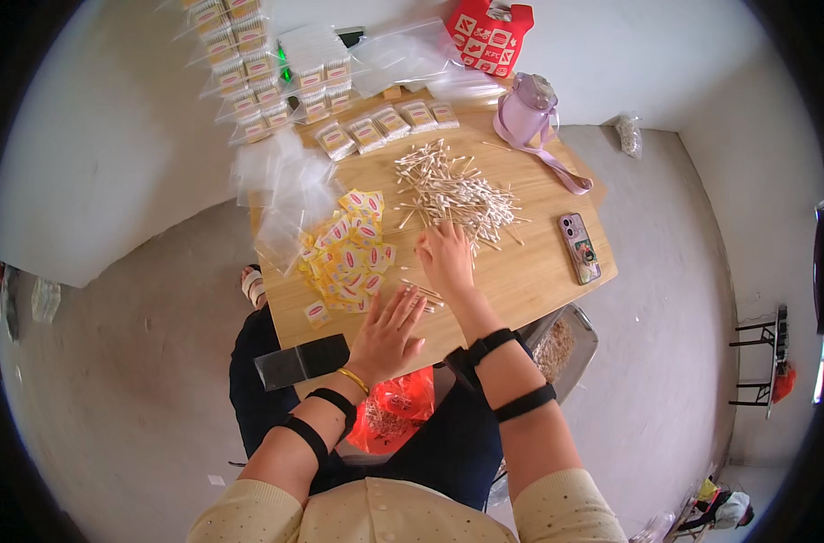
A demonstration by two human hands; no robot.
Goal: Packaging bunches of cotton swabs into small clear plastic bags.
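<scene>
My left hand point(390, 332) lies flat near the table's front edge, fingers stretched out. By its fingertips are a few loose cotton swabs point(427, 294). My right hand point(448, 262) reaches farther in, at the near edge of a large heap of cotton swabs point(457, 192). Its fingers are bent together, and what they hold, if anything, is hidden. Left of both hands spreads a pile of small yellow and white printed cards point(348, 258). Clear plastic bags point(290, 185) overlap behind these cards.
Filled swab packs point(366, 134) line the wooden table's point(520, 299) back, beside tall stacks of packs point(240, 63). A lilac bottle point(526, 109) with a strap, a red bag point(490, 36), a phone point(579, 248) and a black flat object point(301, 361) sit around. A red plastic bag point(392, 412) is below.
</scene>
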